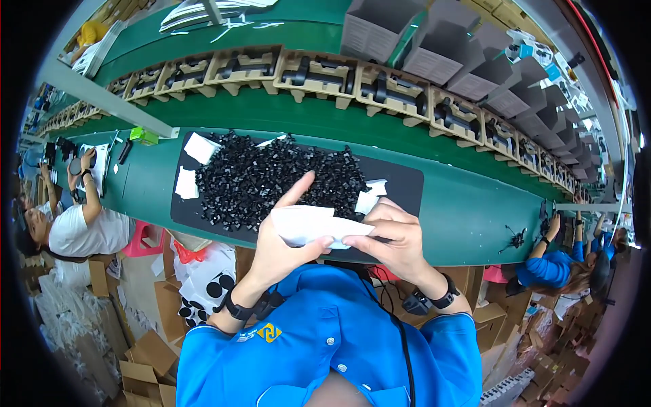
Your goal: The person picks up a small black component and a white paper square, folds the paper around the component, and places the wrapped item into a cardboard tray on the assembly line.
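Observation:
Between my hands is a folded white sheet (302, 224) that looks like paper or thin film. My left hand (274, 247) holds its left side, thumb across the lower edge, index finger stretched out over the pile. The right hand (400, 241) pinches the sheet's right end between thumb and fingers; its other fingers are curled. Just beyond both hands lies a large heap of small black plastic parts (271, 176), on a dark mat (400, 180). White slips (187, 183) lie at the heap's left edge, and another white slip (367, 202) lies beside my right hand.
Beyond the green table (461, 217), cardboard trays (319, 81) holding black devices stand in a long row. Grey open boxes (434, 57) line up behind them. A small green box (144, 136) sits left. Co-workers flank me: a white-sleeved person (85, 227) and a blue-sleeved person (546, 268).

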The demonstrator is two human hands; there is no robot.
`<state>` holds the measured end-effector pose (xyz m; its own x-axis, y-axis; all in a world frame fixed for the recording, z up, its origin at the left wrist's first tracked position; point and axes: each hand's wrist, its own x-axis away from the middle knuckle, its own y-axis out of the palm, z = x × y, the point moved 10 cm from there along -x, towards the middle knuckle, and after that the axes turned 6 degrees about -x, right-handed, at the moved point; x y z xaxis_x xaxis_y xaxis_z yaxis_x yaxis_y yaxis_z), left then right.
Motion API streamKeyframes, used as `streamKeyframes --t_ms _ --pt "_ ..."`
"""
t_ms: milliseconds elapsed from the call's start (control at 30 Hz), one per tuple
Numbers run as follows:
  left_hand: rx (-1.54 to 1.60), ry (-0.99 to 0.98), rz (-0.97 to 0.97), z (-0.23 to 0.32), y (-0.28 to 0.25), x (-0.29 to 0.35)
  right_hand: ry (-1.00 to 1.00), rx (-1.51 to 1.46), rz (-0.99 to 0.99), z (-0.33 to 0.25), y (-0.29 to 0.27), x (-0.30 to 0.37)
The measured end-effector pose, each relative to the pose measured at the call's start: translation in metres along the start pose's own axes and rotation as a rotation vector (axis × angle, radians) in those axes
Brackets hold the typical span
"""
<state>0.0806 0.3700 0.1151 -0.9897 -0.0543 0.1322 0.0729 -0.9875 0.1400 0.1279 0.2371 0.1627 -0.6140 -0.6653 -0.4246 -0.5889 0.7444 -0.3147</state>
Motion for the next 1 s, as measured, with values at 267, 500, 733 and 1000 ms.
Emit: streamKeyframes --t_ms 267,500,733,1000 --pt "0.327 -0.254 -0.03 -0.034 0.047 -0.024 -0.309 0.623 -0.034 -0.024 -0.028 0.028" --pt "0.08 -0.234 -0.093 -0.02 0.092 -0.047 -0.316 0.784 -0.062 -0.023 -0.063 0.039" --pt "-0.103 -0.192 -0.04 -0.025 0.117 -0.063 0.404 -0.094 0.047 0.05 -0.118 0.06" --pt "-0.38 -0.042 -0.089 -0.031 0.178 -0.091 0.252 -0.015 -0.059 0.076 -0.156 0.073"
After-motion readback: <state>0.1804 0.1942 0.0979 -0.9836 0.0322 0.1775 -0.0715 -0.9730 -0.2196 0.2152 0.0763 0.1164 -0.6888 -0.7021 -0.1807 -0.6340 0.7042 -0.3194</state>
